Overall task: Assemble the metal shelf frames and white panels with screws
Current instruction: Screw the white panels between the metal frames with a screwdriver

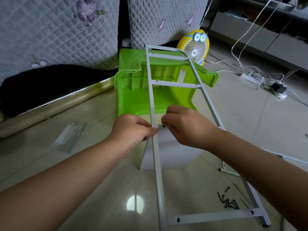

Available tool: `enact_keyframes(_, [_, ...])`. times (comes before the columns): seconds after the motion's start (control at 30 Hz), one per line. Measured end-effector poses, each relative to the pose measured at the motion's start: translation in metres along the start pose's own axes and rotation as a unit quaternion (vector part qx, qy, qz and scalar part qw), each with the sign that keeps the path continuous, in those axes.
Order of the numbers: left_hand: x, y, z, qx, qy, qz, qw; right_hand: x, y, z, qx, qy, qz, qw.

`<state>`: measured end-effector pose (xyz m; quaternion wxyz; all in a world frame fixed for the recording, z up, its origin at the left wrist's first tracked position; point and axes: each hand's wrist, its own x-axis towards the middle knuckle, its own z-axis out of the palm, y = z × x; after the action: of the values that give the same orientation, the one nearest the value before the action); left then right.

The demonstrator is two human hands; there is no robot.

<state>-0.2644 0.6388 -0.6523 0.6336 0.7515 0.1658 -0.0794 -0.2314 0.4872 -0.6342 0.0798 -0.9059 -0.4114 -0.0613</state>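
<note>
A white metal ladder-shaped shelf frame [174, 85] lies lengthwise across a green stool and the floor. A white panel [168, 154] stands on edge beneath it, its top meeting the frame's third crossbar. My left hand [131, 129] grips the frame's left rail and the panel's top corner. My right hand [185, 125] pinches a small dark screw [163, 126] at the crossbar hole. A heap of several black screws [229, 201] lies on the floor at the lower right.
The green plastic stool [133, 97] lies on its side under the frame. A yellow cartoon fan [195, 47] stands behind it. An opened plastic bag [71, 136] lies at left. Another white frame piece [286, 158] lies at right. Cables and a power strip [253, 77] trail at far right.
</note>
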Motion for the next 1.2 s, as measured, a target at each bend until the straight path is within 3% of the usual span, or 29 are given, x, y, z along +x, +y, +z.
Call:
enact_keyframes(0.23, [0.001,0.0,-0.001,0.012,0.015,0.009,1.0,0.014,-0.003,-0.009,-0.139,-0.155,-0.019,0.978])
enact_keyframes(0.37, [0.0,0.002,-0.003,0.0,0.003,0.008,1.0,0.017,-0.003,-0.014,-0.134,-0.114,-0.078,0.981])
enact_keyframes(0.57, [0.001,0.003,-0.003,-0.012,-0.01,0.001,1.0,0.012,-0.008,-0.009,-0.206,-0.16,-0.041,0.964])
enact_keyframes(0.67, [0.002,0.003,-0.003,-0.016,-0.017,-0.005,1.0,0.011,-0.001,0.0,-0.175,-0.068,-0.021,0.982])
enact_keyframes(0.83, [0.002,0.003,-0.003,-0.011,-0.02,-0.008,1.0,0.012,-0.011,-0.007,-0.141,-0.113,0.048,0.982])
enact_keyframes(1.07, [0.002,0.004,-0.003,0.002,-0.02,-0.007,1.0,0.006,0.002,-0.016,-0.008,-0.093,-0.021,0.995])
enact_keyframes(1.2, [0.003,0.006,-0.002,0.004,-0.019,-0.009,1.0,0.007,0.009,-0.011,-0.023,-0.088,-0.033,0.995])
